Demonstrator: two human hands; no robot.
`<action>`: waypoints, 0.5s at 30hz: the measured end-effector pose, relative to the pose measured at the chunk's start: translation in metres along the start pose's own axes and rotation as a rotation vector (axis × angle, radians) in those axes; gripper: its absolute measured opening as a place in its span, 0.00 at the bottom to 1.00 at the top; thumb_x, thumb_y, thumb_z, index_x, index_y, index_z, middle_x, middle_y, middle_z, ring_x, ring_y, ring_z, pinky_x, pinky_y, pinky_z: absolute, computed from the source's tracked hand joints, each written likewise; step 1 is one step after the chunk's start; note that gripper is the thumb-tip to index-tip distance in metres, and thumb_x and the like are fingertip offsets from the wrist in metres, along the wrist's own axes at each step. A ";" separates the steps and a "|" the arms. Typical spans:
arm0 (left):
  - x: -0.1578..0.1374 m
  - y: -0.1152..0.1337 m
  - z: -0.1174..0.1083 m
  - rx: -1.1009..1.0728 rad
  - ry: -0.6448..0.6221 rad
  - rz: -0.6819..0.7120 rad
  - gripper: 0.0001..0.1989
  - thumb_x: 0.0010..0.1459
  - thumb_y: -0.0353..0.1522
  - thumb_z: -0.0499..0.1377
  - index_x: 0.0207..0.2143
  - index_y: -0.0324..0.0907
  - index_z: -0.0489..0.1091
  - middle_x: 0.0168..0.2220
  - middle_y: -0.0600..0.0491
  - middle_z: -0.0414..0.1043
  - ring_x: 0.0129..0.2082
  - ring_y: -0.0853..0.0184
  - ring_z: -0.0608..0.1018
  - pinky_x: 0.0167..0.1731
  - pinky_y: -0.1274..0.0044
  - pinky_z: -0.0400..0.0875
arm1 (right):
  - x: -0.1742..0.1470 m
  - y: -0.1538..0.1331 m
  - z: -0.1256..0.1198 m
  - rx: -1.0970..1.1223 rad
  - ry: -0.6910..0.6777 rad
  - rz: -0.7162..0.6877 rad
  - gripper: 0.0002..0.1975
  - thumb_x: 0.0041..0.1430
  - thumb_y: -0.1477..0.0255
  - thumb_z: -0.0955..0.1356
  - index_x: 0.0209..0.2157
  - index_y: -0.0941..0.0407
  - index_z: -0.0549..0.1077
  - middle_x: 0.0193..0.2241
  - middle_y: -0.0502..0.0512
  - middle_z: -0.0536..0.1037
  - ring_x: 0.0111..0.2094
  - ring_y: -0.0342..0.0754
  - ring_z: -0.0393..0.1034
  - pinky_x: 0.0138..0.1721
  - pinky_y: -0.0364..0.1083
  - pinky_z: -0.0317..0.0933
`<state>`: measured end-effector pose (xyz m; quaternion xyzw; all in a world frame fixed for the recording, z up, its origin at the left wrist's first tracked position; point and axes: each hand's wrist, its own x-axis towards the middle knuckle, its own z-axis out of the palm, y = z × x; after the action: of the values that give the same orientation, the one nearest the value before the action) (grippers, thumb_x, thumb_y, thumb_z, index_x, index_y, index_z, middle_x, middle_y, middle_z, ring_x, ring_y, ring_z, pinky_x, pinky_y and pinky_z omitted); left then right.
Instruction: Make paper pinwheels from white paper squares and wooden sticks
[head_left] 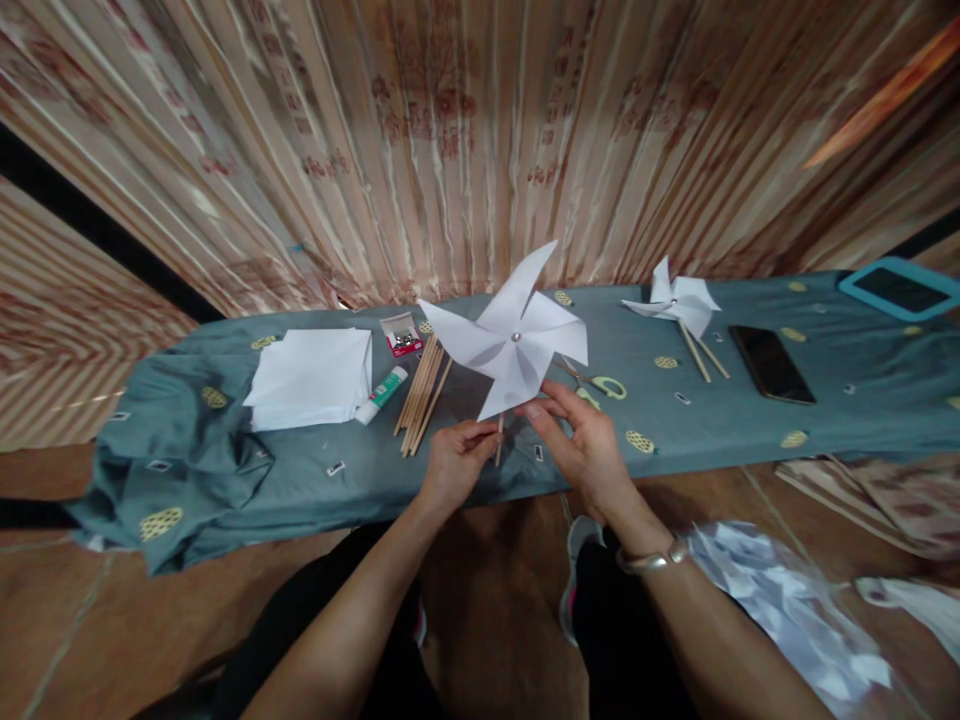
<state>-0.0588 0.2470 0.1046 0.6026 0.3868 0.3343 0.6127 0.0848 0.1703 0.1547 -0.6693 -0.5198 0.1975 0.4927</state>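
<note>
1. Paper pinwheel: raised above the green cloth, between both hands, metal pin at its centre
2. Left hand: thumb and fingers pinching the pinwheel's stick below the blades
3. Right hand: fingertips at the lowest blades; cannot tell whether they grip
4. To the left, on cloth: paper stack, glue stick, pin box, loose wooden sticks
5. To the right: scissors, partly hidden; second pinwheel, two sticks extending from beneath; phone
</note>
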 end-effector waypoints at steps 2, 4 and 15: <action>0.000 0.001 0.000 0.006 0.005 -0.005 0.08 0.44 0.34 0.64 0.29 0.41 0.80 0.28 0.51 0.80 0.27 0.66 0.78 0.31 0.76 0.73 | -0.001 -0.002 -0.001 -0.004 0.004 -0.024 0.14 0.61 0.61 0.65 0.44 0.52 0.75 0.34 0.53 0.83 0.37 0.51 0.77 0.39 0.48 0.69; 0.000 0.002 -0.001 0.014 0.007 -0.009 0.08 0.44 0.34 0.65 0.29 0.41 0.80 0.27 0.52 0.80 0.27 0.66 0.78 0.29 0.77 0.72 | -0.001 -0.005 -0.004 -0.007 0.032 -0.034 0.13 0.62 0.61 0.64 0.39 0.51 0.77 0.30 0.51 0.82 0.33 0.49 0.77 0.37 0.46 0.68; 0.000 -0.007 0.003 -0.060 -0.004 -0.049 0.09 0.42 0.34 0.66 0.28 0.42 0.80 0.29 0.51 0.81 0.28 0.65 0.80 0.32 0.76 0.74 | 0.016 0.030 -0.035 0.047 0.365 -0.014 0.19 0.60 0.60 0.66 0.50 0.54 0.71 0.45 0.60 0.79 0.47 0.53 0.74 0.51 0.55 0.65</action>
<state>-0.0565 0.2451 0.0980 0.5750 0.3902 0.3293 0.6393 0.1334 0.1694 0.1483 -0.6788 -0.4216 0.0814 0.5957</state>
